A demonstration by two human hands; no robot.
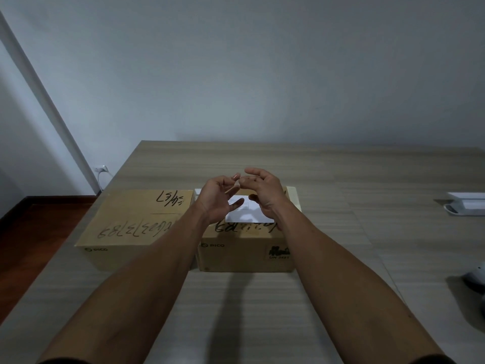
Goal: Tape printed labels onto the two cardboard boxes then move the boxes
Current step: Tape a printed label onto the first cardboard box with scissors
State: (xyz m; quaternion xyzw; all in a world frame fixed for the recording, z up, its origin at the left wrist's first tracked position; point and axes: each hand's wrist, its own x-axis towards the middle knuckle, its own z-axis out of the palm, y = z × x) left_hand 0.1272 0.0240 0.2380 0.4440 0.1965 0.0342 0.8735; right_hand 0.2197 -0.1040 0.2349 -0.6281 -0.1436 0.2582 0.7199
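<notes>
Two brown cardboard boxes stand side by side on the wooden table (262,311). The left box (131,222) has black handwriting on its top and no label. On top of the right box (244,256) lies a white printed label (241,215), partly hidden by my hands. My left hand (217,198) and my right hand (262,193) hover just above that label with fingers curled and fingertips meeting. Between the fingertips sits a small shiny strip of tape (236,176), too small to see clearly.
A white device (467,203) sits at the table's right edge, with a rounded grey-white object (476,279) nearer me. A pale sheet (294,198) pokes out behind the right box. The table's left edge drops to a dark wooden floor (34,245).
</notes>
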